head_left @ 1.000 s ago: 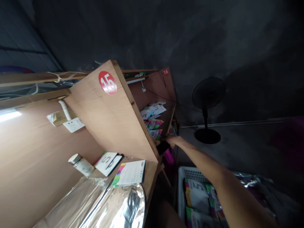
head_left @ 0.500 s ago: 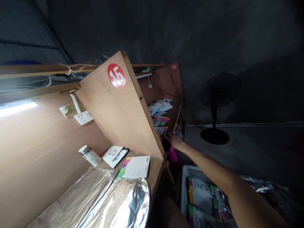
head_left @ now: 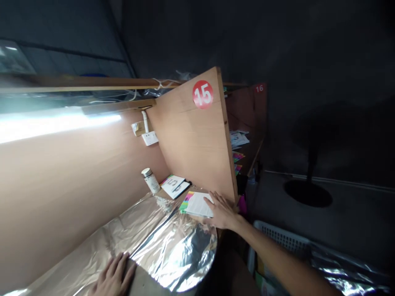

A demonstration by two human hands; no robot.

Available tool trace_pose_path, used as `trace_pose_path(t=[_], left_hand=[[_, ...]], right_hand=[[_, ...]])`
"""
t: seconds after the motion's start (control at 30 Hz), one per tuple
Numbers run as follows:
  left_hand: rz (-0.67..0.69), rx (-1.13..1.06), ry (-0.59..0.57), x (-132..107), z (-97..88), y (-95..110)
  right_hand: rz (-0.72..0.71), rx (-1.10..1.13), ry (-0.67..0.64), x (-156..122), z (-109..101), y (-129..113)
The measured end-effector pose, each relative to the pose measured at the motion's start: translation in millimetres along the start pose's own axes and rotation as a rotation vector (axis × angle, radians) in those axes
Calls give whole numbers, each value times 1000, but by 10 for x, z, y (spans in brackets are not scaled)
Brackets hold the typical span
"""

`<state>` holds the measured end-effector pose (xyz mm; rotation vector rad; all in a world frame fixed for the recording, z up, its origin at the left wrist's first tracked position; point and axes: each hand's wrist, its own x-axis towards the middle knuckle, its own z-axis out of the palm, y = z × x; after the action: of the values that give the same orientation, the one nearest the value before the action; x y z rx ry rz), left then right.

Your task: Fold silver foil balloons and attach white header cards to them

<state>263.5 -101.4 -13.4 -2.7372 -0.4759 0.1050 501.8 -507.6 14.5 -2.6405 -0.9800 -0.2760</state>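
Note:
My right hand (head_left: pixel 220 211) lies flat with fingers spread on a white sheet with a coloured edge (head_left: pixel 194 203), at the desk's right end beside the wooden divider marked 15 (head_left: pixel 197 139). My left hand (head_left: pixel 112 277) rests open, fingers stretched, on the silver foil sheet (head_left: pixel 166 250) that covers the desk near the bottom edge. Neither hand holds anything.
A small white bottle (head_left: pixel 150 180) and a booklet (head_left: pixel 174 186) stand at the back of the desk below a wall socket (head_left: pixel 150 138). Beyond the divider, booth 16 holds coloured packets (head_left: pixel 238 142). A white basket (head_left: pixel 285 240) and a floor fan base (head_left: pixel 307 193) are at the right.
My right hand has drawn back from the neighbouring booth past the divider and come down on the white sheet. The view swung left, and my left hand now shows on the foil.

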Motion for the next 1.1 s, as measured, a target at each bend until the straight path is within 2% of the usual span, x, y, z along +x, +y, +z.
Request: trace_pose_path(t=[0.07,0.13,0.27,0.37,0.43,0.5,0.57,0.67,0.8,0.9,1.1], left_hand=[[-9,0,-22,-21,-57,28],[-65,-76,-11,-42,-92,59],[-163,-254,81,-39,-91,92],[-180,-318,128,-26,-54,84],[-189,-338,143,-26,-30,78],[-190,-347,154,-29,-13,76],[-186,-356,162,-30,-4,75],[-186,-370,160,-24,-1,72],[-179,-377,161,-27,-3,67],[-169,-380,187,-41,18,69],[-166,-404,212,-42,54,72]], right_hand=[[-6,-67,-114,135,-28,-50],[-9,-123,-132,185,-83,-61],[72,-253,-38,292,-324,-80],[130,-300,49,591,-493,-202],[123,-294,40,820,-482,-328],[93,-271,-10,959,-366,-434],[59,-251,-62,959,-190,-481],[46,-249,-117,778,66,-447],[39,-250,-112,590,232,-390],[12,-219,-35,592,179,-367],[99,-102,130,736,-157,-275]])
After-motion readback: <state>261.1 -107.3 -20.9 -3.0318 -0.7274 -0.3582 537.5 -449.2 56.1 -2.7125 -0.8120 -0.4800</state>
